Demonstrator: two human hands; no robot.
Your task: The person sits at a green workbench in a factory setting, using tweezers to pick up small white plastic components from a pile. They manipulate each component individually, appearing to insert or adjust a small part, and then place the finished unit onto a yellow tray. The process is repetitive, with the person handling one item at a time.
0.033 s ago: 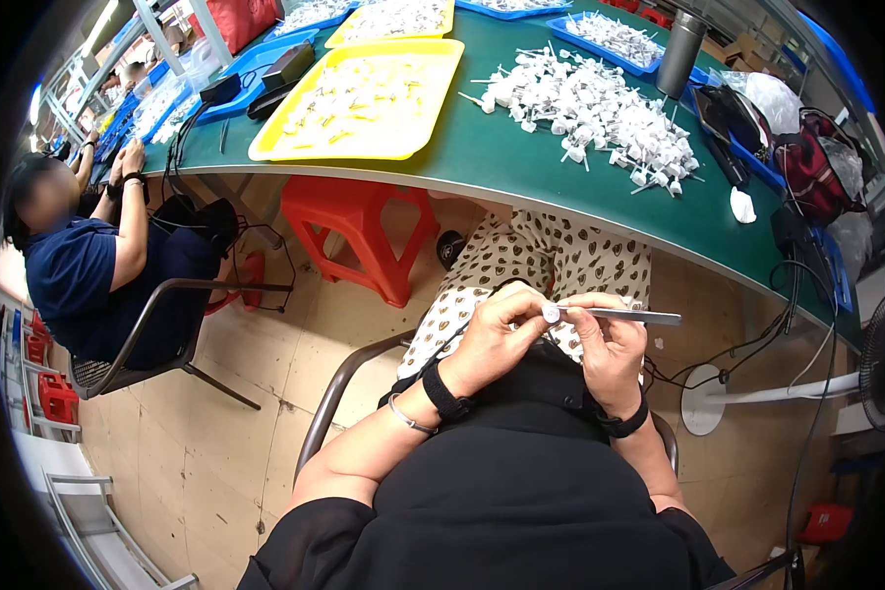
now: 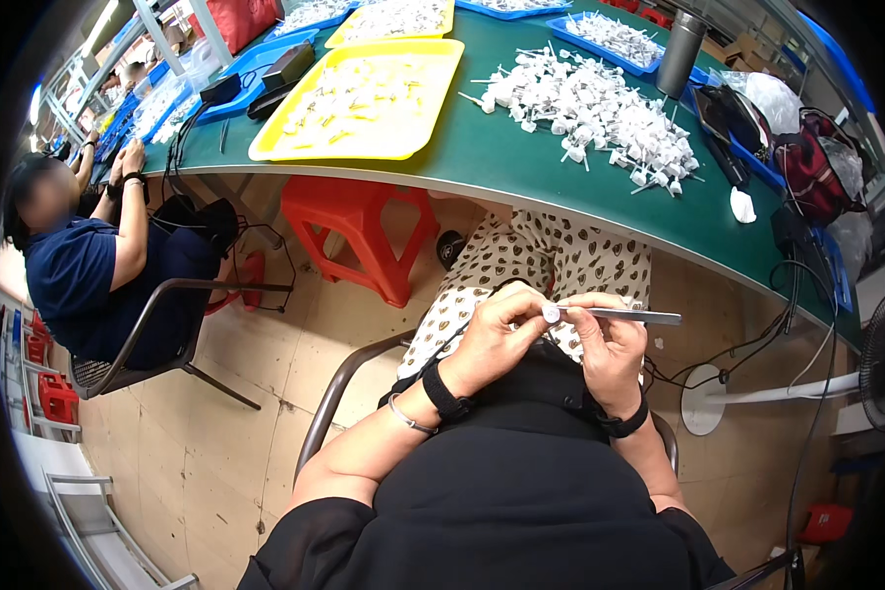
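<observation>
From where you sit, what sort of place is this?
Probably a small-parts workshop: the green table bears a heap of white parts and a yellow tray of small pieces, and a co-worker sits off to the left.

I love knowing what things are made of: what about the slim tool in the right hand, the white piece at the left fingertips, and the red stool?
Tool: probably metal, judging by its smooth grey sheen.
White piece: perhaps plastic, being evenly pale, but too small to be sure.
Stool: most likely moulded plastic, with even red colour and seemingly seamless legs.
</observation>
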